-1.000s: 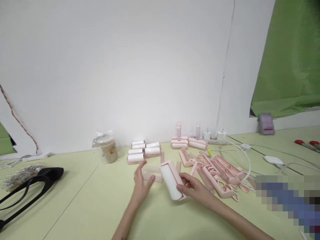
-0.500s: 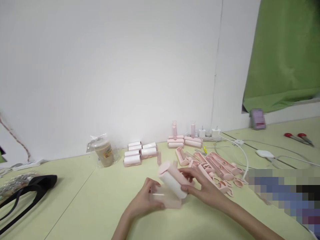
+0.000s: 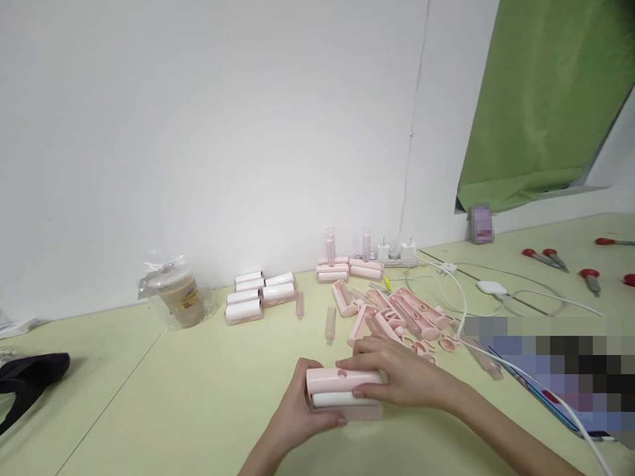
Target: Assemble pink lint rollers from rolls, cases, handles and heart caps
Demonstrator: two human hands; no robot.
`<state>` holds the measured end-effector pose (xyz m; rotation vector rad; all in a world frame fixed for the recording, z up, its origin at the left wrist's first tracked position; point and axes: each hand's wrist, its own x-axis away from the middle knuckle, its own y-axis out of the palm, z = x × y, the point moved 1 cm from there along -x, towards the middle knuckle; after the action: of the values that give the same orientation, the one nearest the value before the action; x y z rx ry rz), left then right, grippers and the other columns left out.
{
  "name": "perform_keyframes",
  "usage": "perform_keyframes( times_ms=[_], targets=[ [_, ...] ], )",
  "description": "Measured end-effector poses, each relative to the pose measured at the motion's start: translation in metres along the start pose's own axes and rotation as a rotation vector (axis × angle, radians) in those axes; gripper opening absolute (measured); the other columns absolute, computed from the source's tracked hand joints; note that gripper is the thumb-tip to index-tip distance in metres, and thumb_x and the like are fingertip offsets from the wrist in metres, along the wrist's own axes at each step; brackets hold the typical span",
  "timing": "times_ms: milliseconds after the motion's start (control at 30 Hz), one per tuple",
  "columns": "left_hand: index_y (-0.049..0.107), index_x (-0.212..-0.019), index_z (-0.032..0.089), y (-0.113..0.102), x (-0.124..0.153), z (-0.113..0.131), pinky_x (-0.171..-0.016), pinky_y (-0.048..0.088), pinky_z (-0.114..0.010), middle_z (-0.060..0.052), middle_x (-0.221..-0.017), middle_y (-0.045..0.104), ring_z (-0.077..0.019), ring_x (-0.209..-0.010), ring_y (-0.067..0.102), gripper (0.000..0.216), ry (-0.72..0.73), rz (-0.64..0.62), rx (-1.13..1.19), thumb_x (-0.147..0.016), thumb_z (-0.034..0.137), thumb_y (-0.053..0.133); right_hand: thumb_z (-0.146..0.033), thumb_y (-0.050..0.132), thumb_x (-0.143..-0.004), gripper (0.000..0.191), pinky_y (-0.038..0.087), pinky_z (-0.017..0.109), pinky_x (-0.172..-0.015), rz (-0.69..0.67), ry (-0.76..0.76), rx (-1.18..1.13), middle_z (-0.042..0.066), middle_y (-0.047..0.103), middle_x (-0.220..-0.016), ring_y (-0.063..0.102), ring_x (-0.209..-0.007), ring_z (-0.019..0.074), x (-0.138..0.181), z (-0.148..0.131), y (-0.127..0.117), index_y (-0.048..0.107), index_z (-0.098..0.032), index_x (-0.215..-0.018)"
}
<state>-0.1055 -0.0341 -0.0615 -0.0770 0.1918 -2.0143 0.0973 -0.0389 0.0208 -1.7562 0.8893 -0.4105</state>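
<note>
In front of me my left hand (image 3: 297,408) grips the left end of a pink-and-white roller-shaped case (image 3: 342,382). Its thumb lies along the front, at the pale translucent bottom part (image 3: 364,413). My right hand (image 3: 391,370) is closed over the right end, fingers on the pink top and thumb at the white cylinder. The pink top has a small round hole. A loose pile of pink plastic parts (image 3: 417,314), with half-shells and small rings, lies just beyond my right hand. One slim pale tube (image 3: 331,325) rests behind the case.
Several white-topped cases (image 3: 245,309) stand at the wall, beside a bagged cup (image 3: 181,301). Finished-looking pink cases (image 3: 332,271) carry upright clear tubes. White cables (image 3: 464,297), chargers (image 3: 407,250) and red-handled tools (image 3: 546,258) lie to the right; a black strap (image 3: 44,370) is left.
The pink-and-white piece in my right hand has come down, from tilted to level, onto the translucent part in my left hand. The view has turned right.
</note>
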Motion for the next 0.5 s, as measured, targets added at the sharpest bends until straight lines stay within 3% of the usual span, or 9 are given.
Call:
perform_keyframes(
  times_ms=[67,133,233,333,433,500],
  targets=[
    [0.037,-0.093,0.021,0.000,0.000,0.003,-0.060,0.039,-0.021,0.003,-0.083,0.046,-0.0126,-0.074,0.047,0.051,-0.007,0.011,-0.058,-0.056,0.016,0.072,-0.033,0.055,-0.078,0.028,0.037,0.029,-0.068,-0.041,0.018,-0.008,0.002,0.056,-0.081,0.052,-0.080,0.0200,0.001,-0.001,0.004,0.060,-0.031,-0.105],
    [0.038,-0.092,0.022,0.001,0.000,0.005,-0.062,0.038,-0.021,0.003,-0.087,0.045,-0.0127,-0.076,0.045,0.049,0.001,0.028,-0.102,-0.056,0.016,0.071,-0.036,0.061,-0.072,0.034,0.039,0.030,-0.071,-0.050,0.025,-0.037,0.002,0.056,-0.091,0.052,-0.088,0.0219,0.000,0.001,0.006,0.059,-0.032,-0.106],
    [0.036,-0.093,0.023,0.001,0.001,0.007,-0.060,0.038,-0.021,0.002,-0.088,0.043,-0.0130,-0.076,0.045,0.047,-0.008,0.010,-0.109,-0.059,0.018,0.068,-0.045,0.056,-0.074,0.035,0.038,0.032,-0.080,0.074,0.108,-0.033,0.003,0.054,-0.106,0.048,-0.099,0.0224,-0.014,0.011,0.002,0.058,-0.029,-0.105],
    [0.035,-0.101,0.023,0.001,0.003,0.007,-0.064,0.041,-0.023,0.001,-0.092,0.042,-0.0149,-0.079,0.047,0.056,-0.030,0.006,-0.128,-0.057,0.019,0.069,-0.037,0.044,-0.084,0.026,0.034,0.036,-0.086,0.216,0.299,0.082,0.006,0.060,-0.096,0.052,-0.094,0.0212,-0.050,0.024,-0.001,0.060,-0.020,-0.095],
    [0.033,-0.111,0.023,0.000,0.004,0.007,-0.078,0.041,-0.029,-0.003,-0.102,0.040,-0.0205,-0.094,0.045,0.072,-0.026,0.017,-0.159,-0.052,0.021,0.074,-0.033,0.054,-0.079,0.029,0.030,0.046,-0.088,0.211,0.401,0.121,0.013,0.063,-0.086,0.053,-0.094,0.0282,-0.092,0.033,0.009,0.058,-0.010,-0.096],
    [0.037,-0.111,0.022,0.000,0.004,0.009,-0.085,0.038,-0.031,-0.005,-0.107,0.040,-0.0223,-0.102,0.042,0.062,0.027,0.012,-0.181,-0.058,0.026,0.070,-0.034,0.056,-0.079,0.031,0.036,0.046,-0.084,0.185,0.444,0.095,0.011,0.062,-0.090,0.055,-0.091,0.0250,-0.110,0.035,0.018,0.056,-0.010,-0.098]
  ],
)
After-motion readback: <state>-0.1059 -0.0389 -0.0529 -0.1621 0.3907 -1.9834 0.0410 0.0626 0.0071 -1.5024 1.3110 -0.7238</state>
